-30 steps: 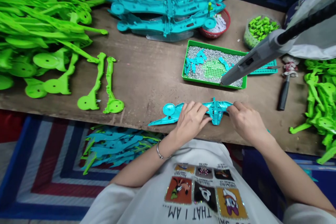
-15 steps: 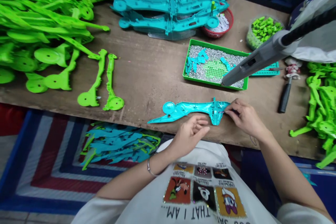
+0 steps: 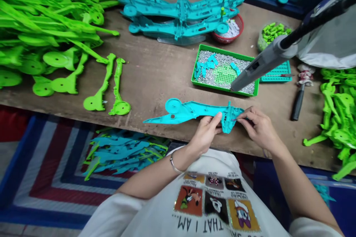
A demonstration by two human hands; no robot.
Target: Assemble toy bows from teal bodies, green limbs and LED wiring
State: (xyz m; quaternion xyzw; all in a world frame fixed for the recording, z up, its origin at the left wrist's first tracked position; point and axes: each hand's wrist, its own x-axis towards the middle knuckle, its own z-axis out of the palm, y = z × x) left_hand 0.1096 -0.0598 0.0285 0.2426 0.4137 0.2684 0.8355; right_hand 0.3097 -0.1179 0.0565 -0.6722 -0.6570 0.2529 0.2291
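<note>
A long turquoise plastic part [image 3: 189,113] with a round disc at its left end lies near the table's front edge. My left hand [image 3: 205,133] is closed on its lower edge, thumb on top, just left of the crosspiece. At the part's right end my right hand [image 3: 257,126] has thumb and forefinger pinched together against it. What those fingertips hold is too small to make out. Behind the part stands a green tray [image 3: 225,89] of small metal pieces, with several turquoise bits lying in it.
A grey tool [image 3: 256,64] on a black arm slants over the tray. Green parts [image 3: 50,37] are heaped at left, more [image 3: 338,118] at right. Stacked turquoise parts [image 3: 180,13], a red basket [image 3: 241,31], a tub of green pegs [image 3: 274,33] and a black-handled tool [image 3: 298,103] surround the work.
My left hand has gone from hovering loosely below the turquoise part to gripping it. The part's left end has shifted left and up. My right hand stays at its right end.
</note>
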